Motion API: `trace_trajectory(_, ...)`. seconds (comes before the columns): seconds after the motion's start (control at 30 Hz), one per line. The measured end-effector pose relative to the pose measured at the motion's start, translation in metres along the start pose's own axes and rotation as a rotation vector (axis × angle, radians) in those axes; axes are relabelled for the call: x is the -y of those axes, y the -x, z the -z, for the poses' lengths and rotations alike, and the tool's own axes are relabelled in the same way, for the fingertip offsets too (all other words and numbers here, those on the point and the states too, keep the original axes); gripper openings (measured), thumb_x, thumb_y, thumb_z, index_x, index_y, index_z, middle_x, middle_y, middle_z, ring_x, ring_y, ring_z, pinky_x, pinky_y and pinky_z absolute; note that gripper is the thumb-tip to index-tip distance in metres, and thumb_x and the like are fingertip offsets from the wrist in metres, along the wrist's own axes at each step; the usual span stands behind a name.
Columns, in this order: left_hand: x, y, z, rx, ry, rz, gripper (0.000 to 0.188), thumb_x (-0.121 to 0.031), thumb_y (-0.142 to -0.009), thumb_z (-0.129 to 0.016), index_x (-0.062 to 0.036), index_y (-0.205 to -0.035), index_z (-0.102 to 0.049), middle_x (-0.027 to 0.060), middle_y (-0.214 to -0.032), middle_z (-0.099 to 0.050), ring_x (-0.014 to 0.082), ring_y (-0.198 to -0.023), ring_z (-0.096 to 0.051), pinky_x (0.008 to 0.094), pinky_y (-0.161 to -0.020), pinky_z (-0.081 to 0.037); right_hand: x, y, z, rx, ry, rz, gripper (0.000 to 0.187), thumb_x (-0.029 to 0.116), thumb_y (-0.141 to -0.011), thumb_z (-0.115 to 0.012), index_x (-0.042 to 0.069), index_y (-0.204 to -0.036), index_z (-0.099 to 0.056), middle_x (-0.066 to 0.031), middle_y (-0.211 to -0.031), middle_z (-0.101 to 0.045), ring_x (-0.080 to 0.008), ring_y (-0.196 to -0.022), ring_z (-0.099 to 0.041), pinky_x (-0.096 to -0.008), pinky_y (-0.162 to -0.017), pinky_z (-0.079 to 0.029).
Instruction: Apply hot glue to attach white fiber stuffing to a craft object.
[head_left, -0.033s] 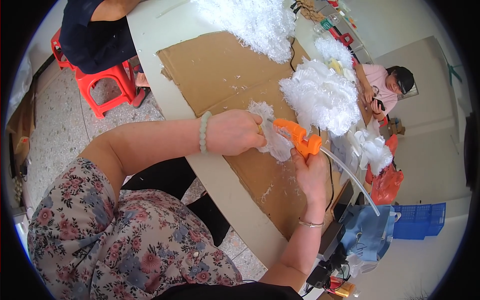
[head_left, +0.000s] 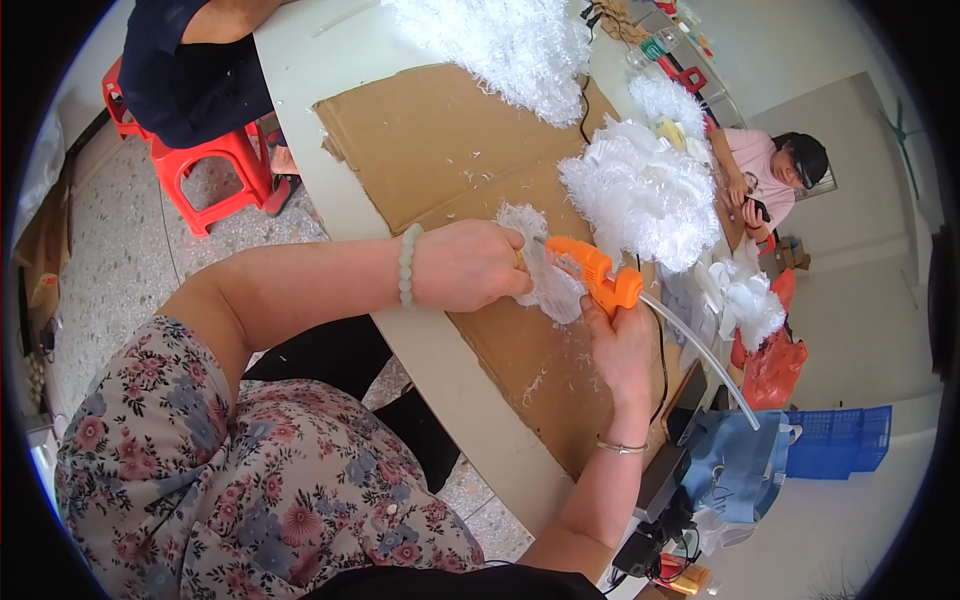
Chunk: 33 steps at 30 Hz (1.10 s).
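Observation:
My right hand [head_left: 622, 350] is wrapped round an orange hot glue gun [head_left: 598, 270], whose nozzle points left toward my left hand. A long translucent glue stick [head_left: 705, 350] sticks out of its back end and curves down to the right. My left hand [head_left: 470, 265] is closed, with its fingertips pinching a crumpled piece of white fringed material [head_left: 550, 285]. The gun's tip is at this white piece, just beside my left fingers; whether it touches cannot be made out. Beneath both hands lies a brown cardboard sheet [head_left: 430, 140] with white shreds scattered over it.
Piles of white fringe [head_left: 645, 190] lie right of the cardboard, with more fringe [head_left: 510, 50] at the far end. A black cord [head_left: 660, 370] runs beside my right hand. A blue bag [head_left: 735, 460] and a red plastic bag [head_left: 775, 365] stand rightward. Two other people sit nearby, one on a red stool [head_left: 215, 175].

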<state>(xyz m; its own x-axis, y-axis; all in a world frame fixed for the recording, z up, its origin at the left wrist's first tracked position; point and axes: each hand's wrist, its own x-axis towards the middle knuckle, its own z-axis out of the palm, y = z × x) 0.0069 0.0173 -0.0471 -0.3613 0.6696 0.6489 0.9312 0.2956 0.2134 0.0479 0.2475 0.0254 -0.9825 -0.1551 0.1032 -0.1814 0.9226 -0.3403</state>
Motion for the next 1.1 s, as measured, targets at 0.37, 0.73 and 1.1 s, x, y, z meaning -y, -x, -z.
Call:
trace_trajectory(0.37, -0.002, 0.002, 0.002, 0.055, -0.067, 0.01, 0.017, -0.008, -0.072, -0.06, -0.0077, -0.088, -0.064, 0.0027, -0.072, -0.064, 0.0215, -0.065, -0.058, 0.0338, -0.055, -0.048, 0.006, -0.009, -0.005, -0.031, 0.01, 0.028, 0.027, 0.018, -0.084, -0.064, 0.001, -0.105, -0.061, -0.0168, -0.084, -0.064, -0.0328, -0.08, -0.062, -0.0389, -0.071, -0.047)
trace_trajectory(0.73, -0.006, 0.001, 0.002, 0.094, -0.119, 0.035, 0.017, -0.009, -0.073, -0.059, -0.009, -0.089, -0.064, 0.0017, -0.073, -0.064, 0.0205, -0.065, -0.059, 0.0333, -0.055, -0.048, 0.003, -0.014, -0.016, -0.08, -0.03, 0.105, 0.025, 0.019, -0.083, -0.065, 0.0, -0.098, -0.062, -0.0171, -0.076, -0.062, -0.0348, -0.073, -0.059, -0.0403, -0.065, -0.045)
trace_trajectory(1.1, -0.004, 0.002, 0.0, 0.054, -0.096, 0.058, 0.007, -0.009, -0.071, -0.058, -0.0103, -0.077, -0.062, 0.0036, -0.057, -0.054, 0.0215, -0.068, -0.058, 0.035, -0.053, -0.047, -0.018, 0.004, 0.02, -0.03, -0.277, -0.137, 0.017, 0.015, -0.088, -0.061, 0.0, -0.095, -0.063, -0.002, -0.074, -0.061, -0.0116, -0.063, -0.053, -0.0265, -0.059, -0.041)
